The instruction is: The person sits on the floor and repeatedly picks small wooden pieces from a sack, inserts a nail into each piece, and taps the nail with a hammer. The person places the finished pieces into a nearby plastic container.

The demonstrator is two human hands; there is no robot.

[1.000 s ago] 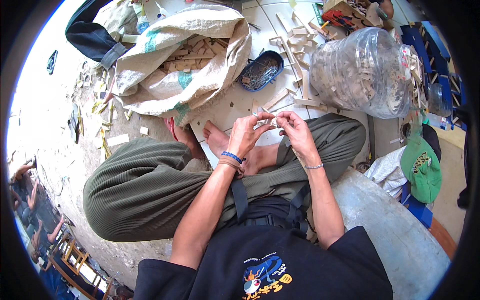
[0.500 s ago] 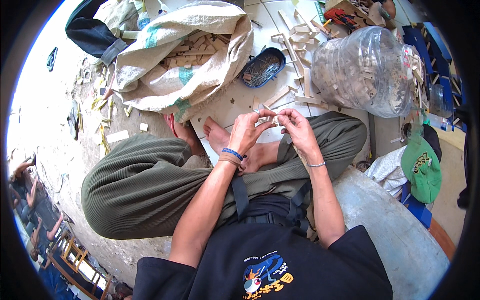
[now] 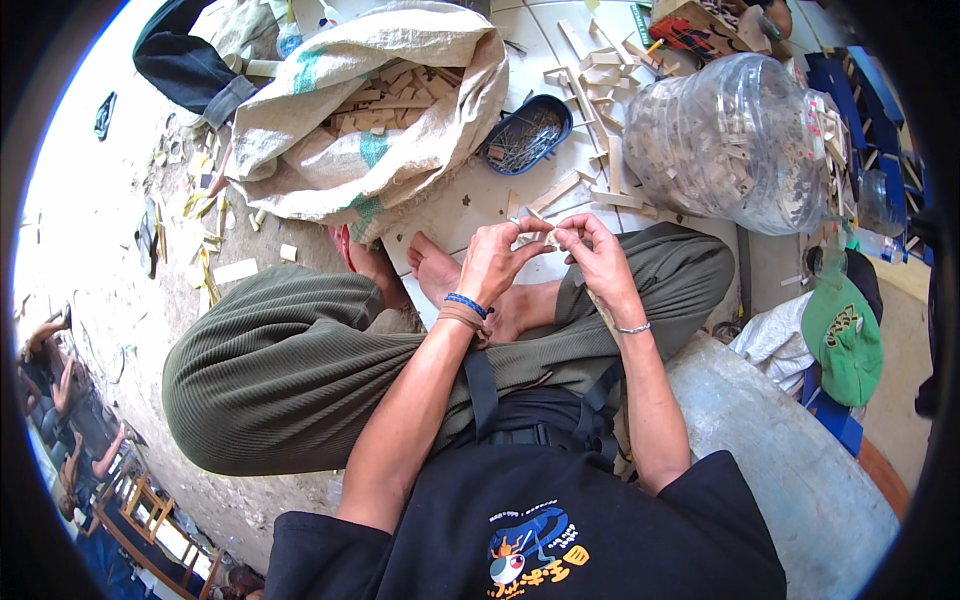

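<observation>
Above my crossed legs, my left hand [image 3: 489,262] and my right hand [image 3: 603,264] meet fingertip to fingertip. Thumb and fingers of the left one pinch a small pale wood piece [image 3: 531,238], mostly hidden by the fingers. My right hand is closed in a pinch at that piece's other end; whether it grips the wood or something tinier beside it is too small to make out. Just beyond the hands lie loose wood strips [image 3: 560,190] on the white tiles. A dark blue tub [image 3: 568,122] of thin metal pins or nails stands farther off.
A woven sack [image 3: 300,180] full of wood offcuts lies open at the far left. To the right, a large clear plastic jug [image 3: 715,140] on its side holds more small pieces. A green cap [image 3: 845,340] rests beyond the grey slab [image 3: 770,450] at my right.
My hands stay almost in the same place, fingers still pinched together. Only slight shifts of the fingertips show.
</observation>
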